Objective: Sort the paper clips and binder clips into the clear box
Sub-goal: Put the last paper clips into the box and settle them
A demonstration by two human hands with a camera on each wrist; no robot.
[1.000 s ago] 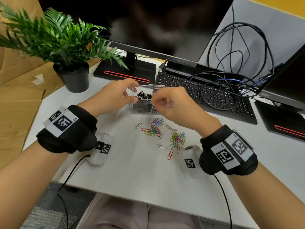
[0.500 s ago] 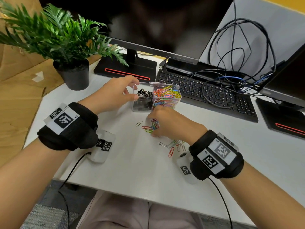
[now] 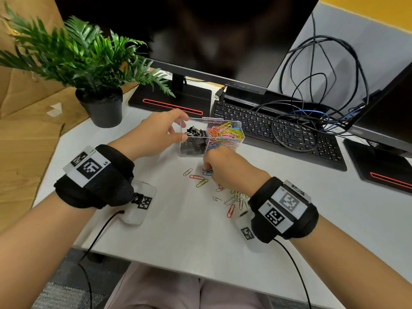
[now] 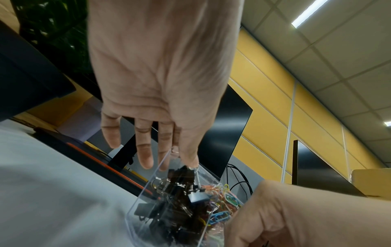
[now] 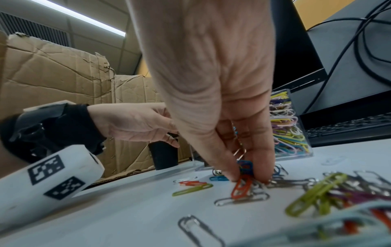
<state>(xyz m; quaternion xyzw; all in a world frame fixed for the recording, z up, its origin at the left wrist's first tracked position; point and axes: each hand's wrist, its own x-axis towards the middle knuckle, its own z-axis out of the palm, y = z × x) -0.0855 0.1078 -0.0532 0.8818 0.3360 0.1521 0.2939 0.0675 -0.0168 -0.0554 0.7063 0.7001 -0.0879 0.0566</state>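
Paper clips (image 3: 225, 195) lie scattered on the white worktop (image 3: 178, 230) at mid-frame of the head view, in red, green, blue, yellow and bare metal. The right hand (image 3: 225, 166) reaches down into the upper edge of this scatter; the right wrist view shows thumb and fingers (image 5: 262, 168) pinched together on a small bunch of clips, a red one (image 5: 241, 187) and a blue one (image 5: 245, 165) among them, with the fingertips touching the worktop. Grip of the right hand: grasping paper clips.

Just above the scatter stands the clear box (image 3: 223, 152), upright and divided into two compartments. The left compartment holds black binder clips (image 3: 194, 139); the right compartment holds a full heap of coloured paper clips (image 3: 225, 134). The left hand (image 3: 156, 137) is at the box's left side, thumb at the near wall and fingers at the rim. The left wrist view shows the fingertips (image 4: 146, 160) extended and relaxed along the clear wall, not wrapped round it. Grip of the left hand: released, steadying by touch.

Both wrists carry black bands with printed markers. Beyond the box, in the upper half of the frame, are a black keyboard (image 3: 278, 130) with loose cables (image 3: 323, 85) over it, a monitor base with a red stripe (image 3: 171, 103), and a potted plant (image 3: 89, 68) at upper left. Cardboard (image 3: 26, 130) lies at the left edge.
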